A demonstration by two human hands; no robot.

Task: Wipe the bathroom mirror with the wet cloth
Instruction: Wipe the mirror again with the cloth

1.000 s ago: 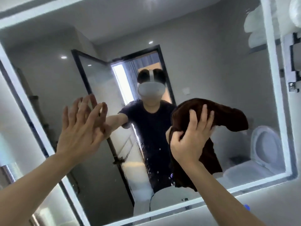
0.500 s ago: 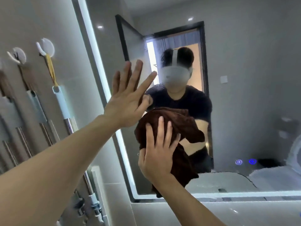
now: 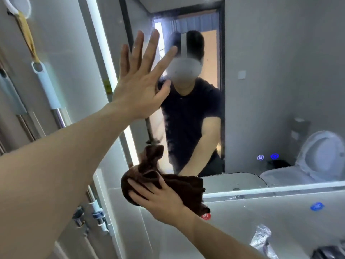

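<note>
1. Grip, right hand (image 3: 158, 200): fingers spread flat over the cloth (image 3: 179, 186), pressing it to the mirror (image 3: 261, 90), not pinching it; thumb hidden.
2. Grip, left hand (image 3: 138, 90): fingers splayed, palm flat on the glass near the mirror's left edge, holding nothing.
3. Cloth: dark brown, bunched, at the mirror's lower left corner, overlapping its bottom edge.
4. Change: over the last second the cloth has travelled from mid-mirror down and left to this corner. The left hand has stayed braced on the glass.
5. Meaning: this stroke looks finished at the frame. The mirror's right and upper areas probably remain to be wiped.
6. Writing:
   - Two blue icons (image 3: 267, 157) glow at the mirror's lower right, symbols only.
   - A red sticker (image 3: 205, 216) and a blue sticker (image 3: 317, 206) sit below the mirror, both illegible.
   - A yellow tag (image 3: 107, 86) at the mirror's left edge is unreadable.
   - No brand is visible.
</note>
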